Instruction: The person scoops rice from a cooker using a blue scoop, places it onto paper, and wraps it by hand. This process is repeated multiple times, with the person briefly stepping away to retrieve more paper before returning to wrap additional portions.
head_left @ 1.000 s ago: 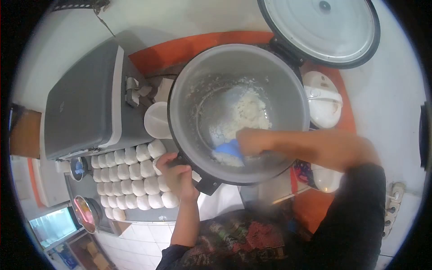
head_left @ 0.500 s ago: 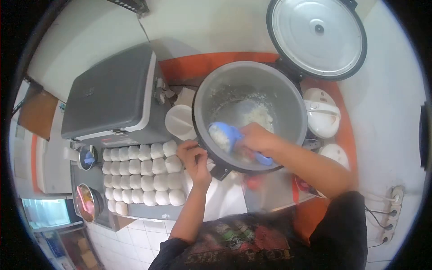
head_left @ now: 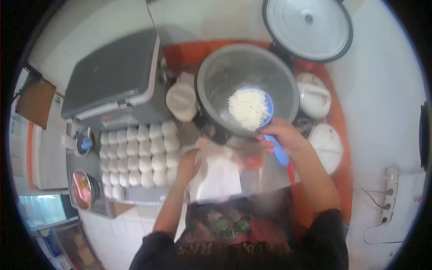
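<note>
My right hand (head_left: 285, 137) is closed round the handle of a blue rice scoop (head_left: 280, 150). A heaped load of white cooked rice (head_left: 249, 108) fills the scoop, which is held over the near rim of a large grey rice cooker pot (head_left: 213, 110). Slightly blurred, my left hand (head_left: 188, 166) lies with fingers extended at the left edge of white wrapping paper (head_left: 218, 177), in front of the cooker. Left of that hand stand rows of white wrapped bundles (head_left: 132, 155), packed close together.
The cooker's round lid (head_left: 310, 29) stands raised behind the pot. A large grey cool box (head_left: 110, 74) is at the back left, with a white lidded container (head_left: 182, 101) beside it. White lidded containers (head_left: 325, 146) stand right of the pot. Metal bowls (head_left: 85, 191) sit far left.
The right hand has raised the scoop, now heaped with rice, from inside the pot to its near rim. My left hand has left the cooker's rim and dropped to the paper.
</note>
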Demonstrator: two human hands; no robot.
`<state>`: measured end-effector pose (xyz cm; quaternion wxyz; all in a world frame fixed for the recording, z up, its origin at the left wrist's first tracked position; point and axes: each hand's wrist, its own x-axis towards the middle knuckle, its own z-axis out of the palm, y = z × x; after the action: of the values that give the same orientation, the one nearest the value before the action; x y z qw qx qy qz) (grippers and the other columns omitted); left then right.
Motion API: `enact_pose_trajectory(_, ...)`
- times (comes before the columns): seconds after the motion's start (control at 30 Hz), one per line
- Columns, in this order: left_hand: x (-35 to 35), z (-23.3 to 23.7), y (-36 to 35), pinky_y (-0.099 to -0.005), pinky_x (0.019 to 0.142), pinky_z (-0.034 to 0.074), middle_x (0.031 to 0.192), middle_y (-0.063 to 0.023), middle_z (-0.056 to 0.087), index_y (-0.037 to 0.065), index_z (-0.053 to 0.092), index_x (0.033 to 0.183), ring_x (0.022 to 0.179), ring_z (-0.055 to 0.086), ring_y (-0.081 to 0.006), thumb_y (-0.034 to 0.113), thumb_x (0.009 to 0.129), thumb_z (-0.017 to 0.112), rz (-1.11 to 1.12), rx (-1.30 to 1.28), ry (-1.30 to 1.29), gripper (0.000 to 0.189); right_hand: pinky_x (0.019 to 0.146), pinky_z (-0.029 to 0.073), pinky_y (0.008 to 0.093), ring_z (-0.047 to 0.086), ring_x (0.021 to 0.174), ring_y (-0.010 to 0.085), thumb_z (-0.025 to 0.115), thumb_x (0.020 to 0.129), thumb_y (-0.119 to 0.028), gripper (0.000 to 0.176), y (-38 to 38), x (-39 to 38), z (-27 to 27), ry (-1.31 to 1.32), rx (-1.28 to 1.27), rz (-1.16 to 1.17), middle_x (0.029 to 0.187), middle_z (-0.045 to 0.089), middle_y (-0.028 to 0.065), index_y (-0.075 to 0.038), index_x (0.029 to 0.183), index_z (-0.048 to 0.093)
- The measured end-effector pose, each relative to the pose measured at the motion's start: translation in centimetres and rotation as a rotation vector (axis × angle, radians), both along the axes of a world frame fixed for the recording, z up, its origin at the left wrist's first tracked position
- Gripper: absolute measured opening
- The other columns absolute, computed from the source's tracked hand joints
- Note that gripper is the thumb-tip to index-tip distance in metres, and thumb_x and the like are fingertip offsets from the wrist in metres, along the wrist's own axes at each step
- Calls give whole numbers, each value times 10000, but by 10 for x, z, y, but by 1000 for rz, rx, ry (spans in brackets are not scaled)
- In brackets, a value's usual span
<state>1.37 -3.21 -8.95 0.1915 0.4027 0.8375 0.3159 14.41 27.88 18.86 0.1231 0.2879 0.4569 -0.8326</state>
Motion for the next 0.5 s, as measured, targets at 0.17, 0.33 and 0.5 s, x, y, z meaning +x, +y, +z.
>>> enact_pose_trajectory(0.17, 20, 12, -19, -491, 1136, 293, 1478, -164, 411, 34, 332, 1468, 1394, 359, -338, 356, 650, 864, -235, -246, 253, 1027, 426, 432, 288, 513, 457, 135, 588, 861, -35, 118, -72, 51, -46, 5, 17, 115, 675, 568, 68, 16, 965, 568)
enact_pose_trajectory(0.33, 19, 0, -23, -489, 1159, 270, 1540, -150, 326, 19, 237, 1513, 1427, 312, -323, 421, 582, 885, -344, -333, 349, 1203, 657, 510, 348, 597, 702, 219, 565, 868, -17, 394, -138, 72, -136, 45, 424, 61, 830, 596, 94, 8, 1261, 545)
enact_pose_trajectory(0.5, 8, 10, -29, -461, 1158, 290, 1538, -152, 323, 18, 211, 1520, 1416, 328, -318, 396, 560, 899, -383, -395, 294, 1240, 823, 487, 432, 572, 923, 334, 513, 857, 21, 673, -193, 84, -289, 197, 1380, 217, 968, 558, 146, -128, 1499, 380)
